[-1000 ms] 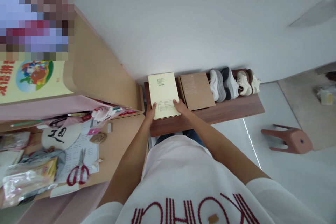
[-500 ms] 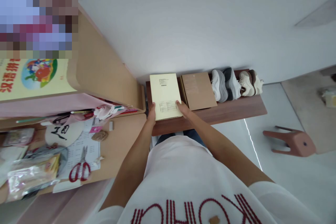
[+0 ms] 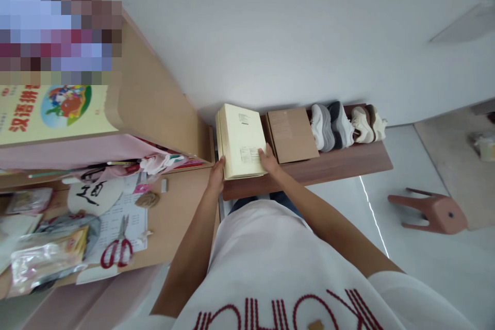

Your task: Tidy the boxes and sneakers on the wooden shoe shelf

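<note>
A pale yellow box (image 3: 240, 139) with small printed labels sits at the left end of a low brown shelf (image 3: 332, 165). My left hand (image 3: 215, 174) grips its near left corner and my right hand (image 3: 268, 161) holds its near right edge. The box is tilted up, so its left side wall shows. A flat brown cardboard box (image 3: 292, 134) lies right beside it on the shelf.
Two pairs of sneakers (image 3: 346, 122) stand on the shelf's right part. A wooden desk (image 3: 174, 216) at left holds red scissors (image 3: 114, 252), papers and bags, under a cabinet with a colourful poster (image 3: 50, 113). A pink plastic stool (image 3: 431, 211) stands on the white floor at right.
The yellow box has lifted and tilted in my hands; its left side is now visible. Both hands stayed at its near edge.
</note>
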### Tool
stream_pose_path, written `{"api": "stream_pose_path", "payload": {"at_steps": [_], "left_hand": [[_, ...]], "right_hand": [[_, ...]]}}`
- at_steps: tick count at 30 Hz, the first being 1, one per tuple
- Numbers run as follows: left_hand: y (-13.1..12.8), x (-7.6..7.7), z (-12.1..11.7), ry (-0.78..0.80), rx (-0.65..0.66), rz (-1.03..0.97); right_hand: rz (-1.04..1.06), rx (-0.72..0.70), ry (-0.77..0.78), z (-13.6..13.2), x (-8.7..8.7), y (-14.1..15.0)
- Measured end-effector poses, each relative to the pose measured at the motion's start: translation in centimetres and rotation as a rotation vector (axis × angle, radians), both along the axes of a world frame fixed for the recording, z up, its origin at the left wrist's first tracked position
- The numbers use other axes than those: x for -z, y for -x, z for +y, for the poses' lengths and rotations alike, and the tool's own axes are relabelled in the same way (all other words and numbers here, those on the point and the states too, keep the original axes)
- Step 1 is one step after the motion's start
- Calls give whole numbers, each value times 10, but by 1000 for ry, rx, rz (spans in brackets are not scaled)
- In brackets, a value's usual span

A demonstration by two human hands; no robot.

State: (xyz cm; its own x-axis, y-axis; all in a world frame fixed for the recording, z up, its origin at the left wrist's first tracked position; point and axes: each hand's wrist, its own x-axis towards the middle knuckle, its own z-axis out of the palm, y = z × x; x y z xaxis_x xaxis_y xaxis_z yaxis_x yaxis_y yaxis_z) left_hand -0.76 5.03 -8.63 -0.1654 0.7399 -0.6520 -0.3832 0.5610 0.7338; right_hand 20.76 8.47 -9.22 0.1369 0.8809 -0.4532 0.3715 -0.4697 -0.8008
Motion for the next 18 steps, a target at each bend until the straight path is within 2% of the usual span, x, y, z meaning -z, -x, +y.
{"api": "stream_pose_path", "payload": {"at_steps": [3,5,9,18], "left_hand": [[-7,-15,-6,19,-8,-96],[-11,-22,-9,6,2,-114],[-17,-28,-9,-44,24,-95],[-18,-39,-9,-148,49,-78]], "right_hand": [[-121,-94,-10,-5,-9,13],[-124,-159,-17,-10,-14,23],[42,-238,-72,-16,-23,38],[252,-237,-101,-15,-36,39]]}}
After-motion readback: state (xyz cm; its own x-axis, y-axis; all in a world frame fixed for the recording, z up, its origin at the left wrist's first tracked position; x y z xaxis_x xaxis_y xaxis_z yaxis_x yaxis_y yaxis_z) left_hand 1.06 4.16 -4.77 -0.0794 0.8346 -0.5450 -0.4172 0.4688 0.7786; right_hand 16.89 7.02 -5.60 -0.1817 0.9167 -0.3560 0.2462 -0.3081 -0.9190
